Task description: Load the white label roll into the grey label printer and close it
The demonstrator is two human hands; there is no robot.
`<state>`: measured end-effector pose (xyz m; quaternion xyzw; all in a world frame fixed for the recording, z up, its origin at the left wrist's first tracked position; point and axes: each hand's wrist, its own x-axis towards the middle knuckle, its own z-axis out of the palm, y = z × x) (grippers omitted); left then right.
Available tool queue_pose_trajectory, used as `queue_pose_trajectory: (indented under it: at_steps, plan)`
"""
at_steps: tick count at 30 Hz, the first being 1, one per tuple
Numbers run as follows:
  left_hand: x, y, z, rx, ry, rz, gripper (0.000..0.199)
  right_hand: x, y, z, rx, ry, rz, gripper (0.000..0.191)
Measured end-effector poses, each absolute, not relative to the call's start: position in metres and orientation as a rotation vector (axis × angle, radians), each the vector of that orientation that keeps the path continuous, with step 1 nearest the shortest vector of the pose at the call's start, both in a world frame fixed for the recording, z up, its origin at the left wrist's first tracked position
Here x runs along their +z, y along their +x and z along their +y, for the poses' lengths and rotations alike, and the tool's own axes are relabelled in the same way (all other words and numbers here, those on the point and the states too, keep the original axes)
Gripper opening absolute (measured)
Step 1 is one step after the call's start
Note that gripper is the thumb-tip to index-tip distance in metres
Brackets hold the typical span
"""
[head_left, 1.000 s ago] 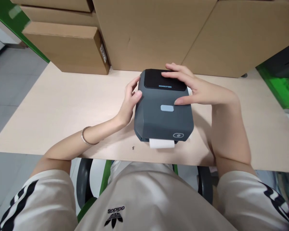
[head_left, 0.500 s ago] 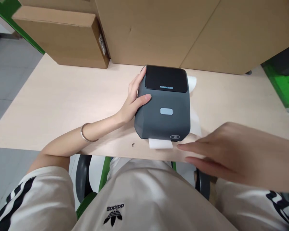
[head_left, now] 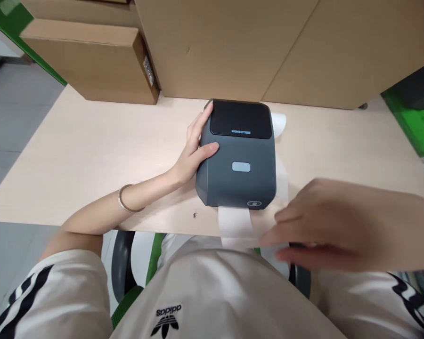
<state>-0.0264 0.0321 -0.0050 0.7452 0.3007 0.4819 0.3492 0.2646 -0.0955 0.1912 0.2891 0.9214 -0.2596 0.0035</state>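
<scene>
A dark grey label printer point(head_left: 240, 181) with a black window and a pale blue button stands near the table's front edge. My left hand point(head_left: 194, 153) grips its left side, thumb on the front face and fingers along the upper edge. A white paper strip point(head_left: 235, 226) comes out of the printer's lower front and hangs past the table edge. My right hand point(head_left: 314, 226), blurred by motion, is right of the strip. Its index finger and thumb look apart, with the index fingertip close to the strip's lower corner; whether they touch cannot be made out.
Behind the printer, a large cardboard panel point(head_left: 226, 52) stands along the back of the table point(head_left: 92, 155), with a closed cardboard box point(head_left: 85, 70) at its left. White paper point(head_left: 279, 125) shows behind the printer's right side. A tiny dark bit point(head_left: 195, 215) lies near the front edge.
The paper strip has grown longer out of the printer and now reaches below the table edge. My right hand has shifted slightly left and down. My left hand keeps its grip.
</scene>
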Motion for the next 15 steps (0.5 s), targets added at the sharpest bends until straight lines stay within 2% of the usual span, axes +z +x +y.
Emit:
queue_pose_trajectory:
  at_steps: [2, 5, 10, 15]
  plan:
    - [-0.005, -0.03, 0.03, 1.243, 1.976, 0.774, 0.09, 0.193, 0.263, -0.082, -0.794, 1.021, 2.942, 0.05]
    - [-0.004, -0.036, 0.025, 1.219, 2.051, 0.772, 0.091, 0.186, 0.255, -0.056, -0.535, 1.414, 2.921, 0.059]
    - [0.0, -0.037, 0.02, 1.198, 2.082, 0.783, 0.084, 0.174, 0.246, -0.032, -0.731, 1.312, 2.658, 0.059]
    - [0.004, -0.035, 0.018, 1.199, 2.04, 0.804, 0.086, 0.178, 0.249, -0.033, -0.831, 1.327, 2.642, 0.056]
